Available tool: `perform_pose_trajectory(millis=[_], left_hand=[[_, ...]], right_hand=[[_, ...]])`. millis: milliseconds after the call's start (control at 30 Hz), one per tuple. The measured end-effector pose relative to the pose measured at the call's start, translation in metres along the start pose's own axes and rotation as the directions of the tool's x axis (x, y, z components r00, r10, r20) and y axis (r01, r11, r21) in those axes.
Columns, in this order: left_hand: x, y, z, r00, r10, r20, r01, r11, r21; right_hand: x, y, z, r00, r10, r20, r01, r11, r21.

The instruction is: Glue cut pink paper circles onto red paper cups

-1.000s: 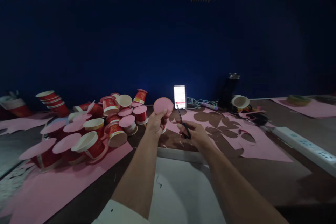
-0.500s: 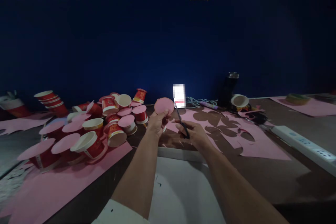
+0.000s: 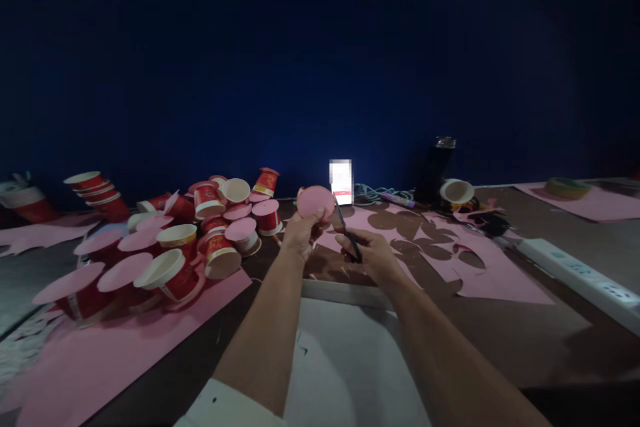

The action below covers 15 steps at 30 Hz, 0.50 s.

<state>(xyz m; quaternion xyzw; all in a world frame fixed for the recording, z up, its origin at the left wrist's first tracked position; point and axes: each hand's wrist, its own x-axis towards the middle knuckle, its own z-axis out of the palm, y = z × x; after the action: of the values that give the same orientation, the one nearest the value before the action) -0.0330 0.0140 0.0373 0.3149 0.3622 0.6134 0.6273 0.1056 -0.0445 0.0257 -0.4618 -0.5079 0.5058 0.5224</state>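
Between the thumb and fingers of my left hand (image 3: 302, 233) is a round pink paper disc (image 3: 315, 201), held up with its flat face toward me. My right hand (image 3: 369, 250) grips a pair of dark-handled scissors (image 3: 354, 245). Their blades point up and away, close by the disc's right edge; whether they touch it I cannot tell. Left of my hands stand and lie several red paper cups (image 3: 220, 255), many with pink discs on them. Pink paper with round holes cut out (image 3: 500, 277) lies to the right of my hands.
A lit phone (image 3: 341, 181) stands behind my hands, beside a coiled cable (image 3: 370, 195). At the right are a dark bottle (image 3: 436, 170), a tipped cup (image 3: 457, 191) and a white power strip (image 3: 575, 273). Stacked cups (image 3: 97, 197) lean at the far left. A blue panel (image 3: 300, 80) closes the back.
The disc and my left hand have shifted slightly to the right. The scissors in my right hand have moved very little.
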Motion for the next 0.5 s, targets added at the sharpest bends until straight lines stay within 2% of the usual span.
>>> perform_pose_trajectory(millis=[500], left_hand=[[0.0014, -0.0011, -0.0006, 1.0, -0.024, 0.002, 0.024, 1.0, 0.006]], right_hand=[[0.0023, 0.004, -0.0016, 0.999, -0.017, -0.027, 0.017, 1.0, -0.017]])
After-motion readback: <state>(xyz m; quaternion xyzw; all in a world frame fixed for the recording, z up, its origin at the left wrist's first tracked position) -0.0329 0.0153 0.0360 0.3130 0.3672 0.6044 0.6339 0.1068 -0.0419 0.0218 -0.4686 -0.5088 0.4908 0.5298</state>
